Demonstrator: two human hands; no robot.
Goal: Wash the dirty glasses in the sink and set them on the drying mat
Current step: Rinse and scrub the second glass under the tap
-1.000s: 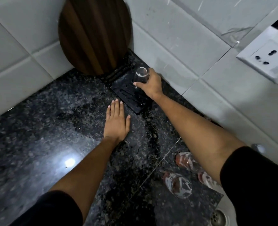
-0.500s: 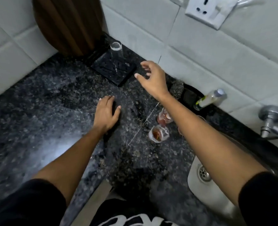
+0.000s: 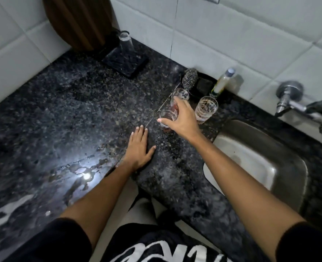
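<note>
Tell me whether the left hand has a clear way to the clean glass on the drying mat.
Probably yes. The left hand rests flat on the counter, and only bare granite lies between it and the glass standing on the mat. It would be a long stretch forward.

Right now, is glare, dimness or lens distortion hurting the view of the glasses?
Head view: dim overall; a bright lamp reflection glares off the wet counter, away from the glasses. Wide-angle bending curves the wall tiles. The right hand partly hides the nearest dirty glass; the glass on the mat stays readable.
</note>
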